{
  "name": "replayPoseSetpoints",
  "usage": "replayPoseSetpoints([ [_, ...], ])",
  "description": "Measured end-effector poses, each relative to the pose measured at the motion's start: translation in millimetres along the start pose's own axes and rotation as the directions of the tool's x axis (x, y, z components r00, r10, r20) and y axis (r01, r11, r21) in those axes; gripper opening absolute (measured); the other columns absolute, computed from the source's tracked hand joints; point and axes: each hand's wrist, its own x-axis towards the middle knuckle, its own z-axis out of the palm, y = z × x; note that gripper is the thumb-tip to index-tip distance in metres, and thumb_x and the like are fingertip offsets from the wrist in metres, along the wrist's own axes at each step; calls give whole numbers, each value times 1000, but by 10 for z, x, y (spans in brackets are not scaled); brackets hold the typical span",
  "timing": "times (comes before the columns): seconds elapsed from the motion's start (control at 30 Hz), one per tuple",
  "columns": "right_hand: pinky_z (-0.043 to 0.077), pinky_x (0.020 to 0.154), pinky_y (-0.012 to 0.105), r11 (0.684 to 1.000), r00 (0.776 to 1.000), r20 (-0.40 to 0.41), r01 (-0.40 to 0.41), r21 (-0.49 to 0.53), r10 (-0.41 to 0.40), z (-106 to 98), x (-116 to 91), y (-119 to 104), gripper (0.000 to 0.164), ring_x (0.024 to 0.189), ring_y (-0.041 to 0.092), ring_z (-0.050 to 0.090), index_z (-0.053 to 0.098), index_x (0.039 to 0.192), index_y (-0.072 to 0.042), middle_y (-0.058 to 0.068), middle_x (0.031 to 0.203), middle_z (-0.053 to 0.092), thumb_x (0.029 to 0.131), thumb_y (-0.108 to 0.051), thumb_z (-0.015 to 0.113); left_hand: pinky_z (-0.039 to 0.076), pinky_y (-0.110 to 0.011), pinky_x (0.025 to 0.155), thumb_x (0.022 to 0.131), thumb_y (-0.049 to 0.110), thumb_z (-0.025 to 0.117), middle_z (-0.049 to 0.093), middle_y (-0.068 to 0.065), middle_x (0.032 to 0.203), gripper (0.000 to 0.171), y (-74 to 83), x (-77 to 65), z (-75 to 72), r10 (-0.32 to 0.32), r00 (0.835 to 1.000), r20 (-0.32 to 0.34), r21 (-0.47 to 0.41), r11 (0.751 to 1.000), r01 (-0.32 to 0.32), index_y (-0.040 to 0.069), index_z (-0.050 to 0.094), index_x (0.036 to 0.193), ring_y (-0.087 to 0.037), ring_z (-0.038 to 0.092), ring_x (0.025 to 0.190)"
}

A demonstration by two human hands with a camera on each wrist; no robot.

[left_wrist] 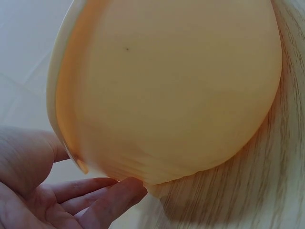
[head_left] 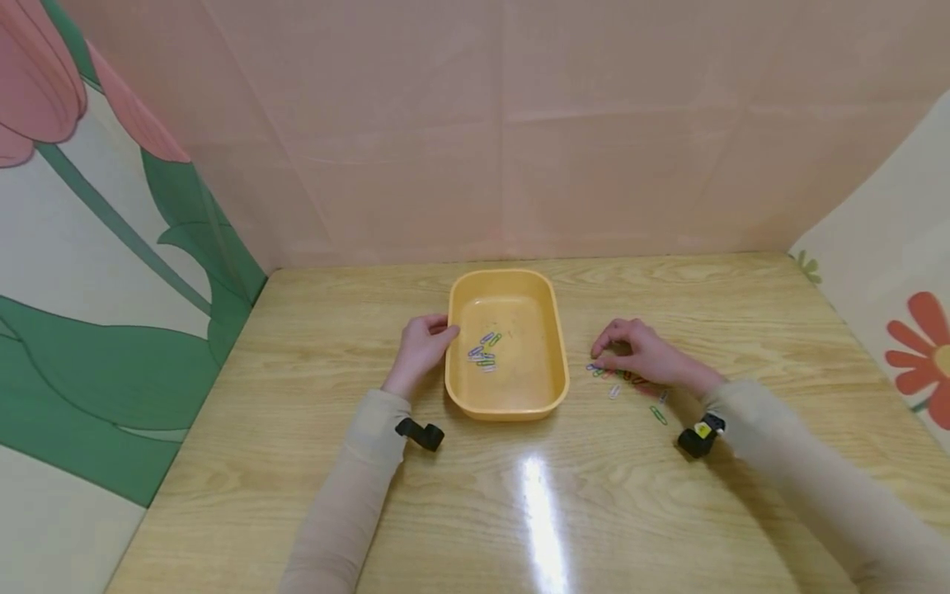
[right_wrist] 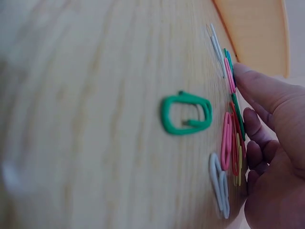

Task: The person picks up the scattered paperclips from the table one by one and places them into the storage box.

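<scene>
A yellow-orange plastic tray (head_left: 560,375) stands on the table with several coloured paper clips (head_left: 486,356) inside, toward its left. At the tray's left side, my left hand (head_left: 426,351) grips the rim, thumb over the edge and fingers (left_wrist: 112,202) against the outer wall. To the right of the tray, my right hand (head_left: 641,355) is low over a loose group of paper clips (right_wrist: 226,140). Its thumb and index tips come close together beside a blue paper clip (head_left: 591,367); whether they pinch one is hidden. A green paper clip (head_left: 658,415) lies apart, nearer the front.
The wood-grain table (head_left: 356,511) reaches back to a pink cloth-covered wall (head_left: 393,165). Flower-patterned panels (head_left: 82,388) flank it left and right. A white paper clip (head_left: 614,392) lies between the tray and the right wrist. Black camera straps (head_left: 421,433) sit on both wrists.
</scene>
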Motion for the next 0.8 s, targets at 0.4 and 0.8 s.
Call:
replayPoseSetpoints([
  [0.4, 41, 76, 32, 995, 998, -32, 46, -83, -49, 51, -22, 157, 13, 85, 22, 54, 70, 87, -10, 5, 89, 62, 80, -1, 75, 52, -32, 86, 95, 16, 59, 63, -15, 113, 35, 8, -13, -2, -7, 1000, 2, -10, 1000, 7, -2, 59, 124, -23, 61, 103],
  [0.8, 31, 80, 37, 995, 1000, 8, -5, -105, 5, 25, -35, 194, 11, 91, 23, 46, 69, 87, -17, 2, 92, 58, 81, -12, 76, 53, -32, 85, 94, 16, 59, 64, -15, 111, 34, -6, -3, 7, 0, 1000, 1, -11, 1000, 0, -2, 60, 123, -23, 62, 101],
])
